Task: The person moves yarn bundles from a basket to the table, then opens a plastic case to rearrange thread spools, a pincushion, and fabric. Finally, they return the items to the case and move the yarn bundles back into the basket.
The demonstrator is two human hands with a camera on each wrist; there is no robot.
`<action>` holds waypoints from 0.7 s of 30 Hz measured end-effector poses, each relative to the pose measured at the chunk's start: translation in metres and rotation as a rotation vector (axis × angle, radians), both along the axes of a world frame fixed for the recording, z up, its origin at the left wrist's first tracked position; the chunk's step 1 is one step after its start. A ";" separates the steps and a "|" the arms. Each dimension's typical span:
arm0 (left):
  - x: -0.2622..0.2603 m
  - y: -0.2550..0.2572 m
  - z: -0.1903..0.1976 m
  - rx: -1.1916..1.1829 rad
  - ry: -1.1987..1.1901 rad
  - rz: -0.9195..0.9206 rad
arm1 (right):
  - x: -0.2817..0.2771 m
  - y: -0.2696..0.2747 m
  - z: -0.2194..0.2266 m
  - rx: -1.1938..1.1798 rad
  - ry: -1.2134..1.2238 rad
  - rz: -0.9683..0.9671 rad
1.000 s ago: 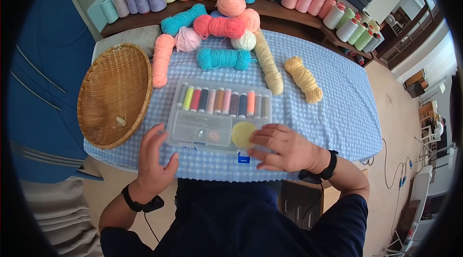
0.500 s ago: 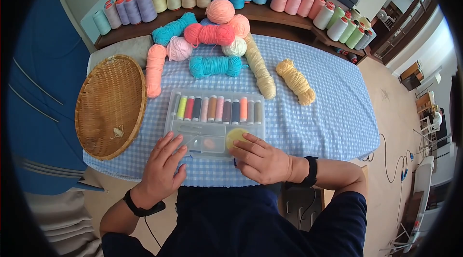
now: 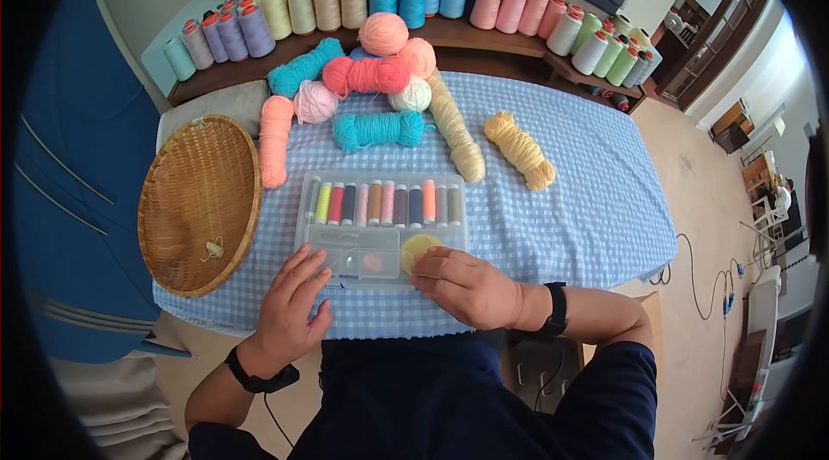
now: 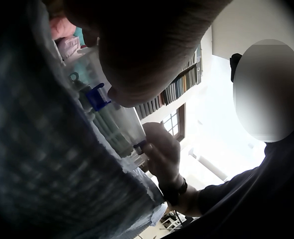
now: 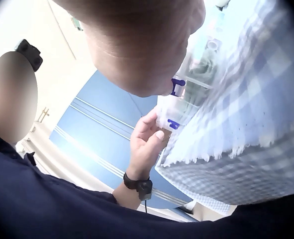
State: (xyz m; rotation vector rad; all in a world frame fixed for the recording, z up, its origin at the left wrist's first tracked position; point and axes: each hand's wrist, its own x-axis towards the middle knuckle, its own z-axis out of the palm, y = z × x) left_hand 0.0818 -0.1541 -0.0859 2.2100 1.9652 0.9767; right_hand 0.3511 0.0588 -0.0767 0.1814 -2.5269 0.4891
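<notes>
A clear plastic sewing box (image 3: pixel 313 223) lies on the cloth with its lid down. Several coloured thread spools (image 3: pixel 376 204) show through it in a row, with a round yellow piece (image 3: pixel 420 246) at the front right. My left hand (image 3: pixel 292 311) rests its fairly straight fingers on the front left corner, thumb held apart. At the front right edge, my right hand (image 3: pixel 471 289) bends its fingers over the rim; in the left wrist view its thumb is right at a dark blue latch (image 4: pixel 139 147). Another blue latch (image 5: pixel 173 124) shows near the left hand.
An oval woven basket (image 3: pixel 203 201) with a small pale bundle in it lies at the left. Behind the box sit yarn skeins and balls, including a turquoise skein (image 3: pixel 378 129). A yellow skein (image 3: pixel 520 151) lies to the right. Thread cones line the back shelf (image 3: pixel 484 37).
The left hand has come down onto the box's front left corner. The right hand has moved to the front right edge, covering the blue latch that hung out earlier. The head view has shifted.
</notes>
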 end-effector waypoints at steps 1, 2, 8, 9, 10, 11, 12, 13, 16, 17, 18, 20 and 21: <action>0.002 0.001 0.004 -0.001 0.068 0.011 | -0.001 0.002 0.000 0.004 0.004 0.002; 0.005 0.000 0.007 -0.009 0.132 0.021 | -0.001 0.002 -0.001 0.027 0.016 0.000; 0.026 0.022 0.026 -0.102 0.223 0.057 | 0.000 0.002 0.001 -0.016 -0.021 0.024; 0.026 0.023 0.024 -0.097 0.227 0.044 | 0.003 0.003 0.000 -0.001 -0.056 0.039; 0.024 0.023 0.019 -0.061 0.143 0.137 | 0.007 0.003 0.003 0.004 -0.048 0.023; 0.020 0.022 0.014 -0.024 0.062 0.227 | 0.009 0.002 0.009 -0.020 -0.029 -0.091; 0.014 0.021 0.008 -0.018 0.077 0.208 | 0.011 0.000 0.011 -0.047 -0.004 -0.206; 0.008 0.019 0.000 -0.071 -0.062 0.262 | 0.017 0.001 0.008 -0.047 -0.043 -0.343; 0.006 0.018 -0.001 -0.161 -0.344 0.264 | 0.024 -0.004 -0.002 -0.500 -0.208 -0.513; 0.007 0.019 0.000 -0.205 -0.501 0.222 | 0.025 -0.003 -0.007 -0.514 -0.232 -0.511; 0.009 0.019 -0.003 -0.206 -0.491 0.201 | 0.026 -0.003 -0.011 -0.516 -0.218 -0.530; 0.013 0.020 -0.010 -0.117 -0.532 0.209 | 0.029 -0.001 -0.015 -1.075 -0.089 -0.440; 0.016 0.021 -0.008 -0.117 -0.523 0.189 | 0.033 0.000 -0.016 -1.073 -0.070 -0.453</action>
